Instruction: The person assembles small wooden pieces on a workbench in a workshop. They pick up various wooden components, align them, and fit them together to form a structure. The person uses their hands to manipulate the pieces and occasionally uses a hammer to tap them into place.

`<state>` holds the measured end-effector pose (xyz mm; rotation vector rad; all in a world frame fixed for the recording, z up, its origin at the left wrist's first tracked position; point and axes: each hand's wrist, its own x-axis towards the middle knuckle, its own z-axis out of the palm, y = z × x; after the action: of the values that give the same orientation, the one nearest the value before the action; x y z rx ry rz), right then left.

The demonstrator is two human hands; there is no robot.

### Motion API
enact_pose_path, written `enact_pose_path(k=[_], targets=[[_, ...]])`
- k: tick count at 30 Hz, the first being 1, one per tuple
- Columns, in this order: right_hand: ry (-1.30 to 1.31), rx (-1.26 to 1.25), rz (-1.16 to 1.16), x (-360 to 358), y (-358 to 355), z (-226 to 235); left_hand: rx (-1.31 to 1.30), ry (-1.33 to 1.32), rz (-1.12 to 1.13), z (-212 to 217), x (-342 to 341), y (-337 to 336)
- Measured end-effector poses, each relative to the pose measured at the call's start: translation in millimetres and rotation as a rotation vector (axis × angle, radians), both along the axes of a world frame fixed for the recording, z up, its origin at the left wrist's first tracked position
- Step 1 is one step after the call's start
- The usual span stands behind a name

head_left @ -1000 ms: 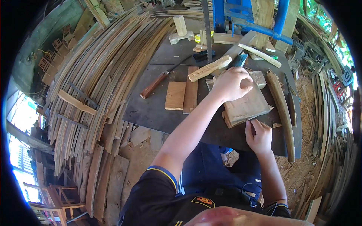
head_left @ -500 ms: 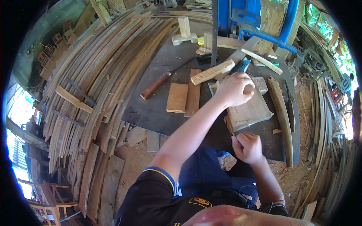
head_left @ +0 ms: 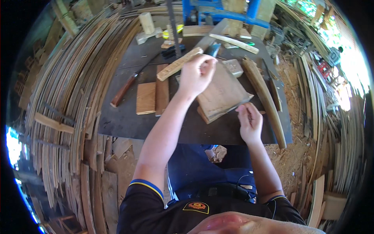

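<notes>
A square wooden block (head_left: pixel 222 93) lies tilted on a dark tabletop, with a thinner wood piece (head_left: pixel 201 114) partly under it. My left hand (head_left: pixel 198 74) is curled closed over the block's far left side, next to a teal-blue object (head_left: pixel 213 50); what its fingers hold, if anything, is hidden. My right hand (head_left: pixel 250 121) is at the block's near right corner, its thumb and fingers pinched together. Whatever the pinch holds is too small to make out. A rough wood stick (head_left: pixel 179 64) lies just left of my left hand.
On the dark table (head_left: pixel 117 121) lie a wooden-handled tool (head_left: pixel 124 90), two flat boards (head_left: pixel 146 97), a long curved wood piece (head_left: pixel 269 101) and a pale block (head_left: pixel 233 68). A vertical toothed blade (head_left: pixel 173 29) stands before a blue machine frame (head_left: pixel 233 17). Stacked planks (head_left: pixel 74 78) line the left.
The view has shifted, so the table appears farther left. My right hand has moved from below the block's near edge to its near right corner. My left hand stays over the block's far left side.
</notes>
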<state>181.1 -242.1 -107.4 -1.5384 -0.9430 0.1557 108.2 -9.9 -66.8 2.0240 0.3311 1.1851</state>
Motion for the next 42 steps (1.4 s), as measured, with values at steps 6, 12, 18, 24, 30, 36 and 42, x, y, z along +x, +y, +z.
enact_pose_path(k=[6, 12, 18, 24, 30, 36, 42], targets=[[-0.026, -0.035, 0.032, 2.5, -2.2, -0.4, -0.044, -0.193, 0.253, -5.2, 2.3, 22.9], [0.018, -0.084, -0.074, 0.8, -4.8, -0.7, -0.045, 0.146, 0.522, 0.2, -11.7, 41.4], [-0.752, -0.095, -0.201, -10.4, 5.0, 13.4, -0.067, 0.515, 0.429, -5.1, -11.2, 47.9], [-0.669, -0.111, -0.038, 0.3, 2.4, 12.0, -0.08, 0.534, 0.337, -5.5, -10.1, 51.4], [-0.545, -0.114, 0.002, -6.9, 10.5, 14.6, -0.053, 0.424, 0.283, -5.4, -11.3, 54.4], [-0.642, -0.118, -0.096, -1.5, 11.7, 9.8, -0.111, 0.403, 0.294, 0.2, -14.7, 45.2], [-0.553, -0.099, -0.124, 9.2, 11.8, 8.8, -0.105, 0.396, 0.276, -3.3, -13.0, 49.9]])
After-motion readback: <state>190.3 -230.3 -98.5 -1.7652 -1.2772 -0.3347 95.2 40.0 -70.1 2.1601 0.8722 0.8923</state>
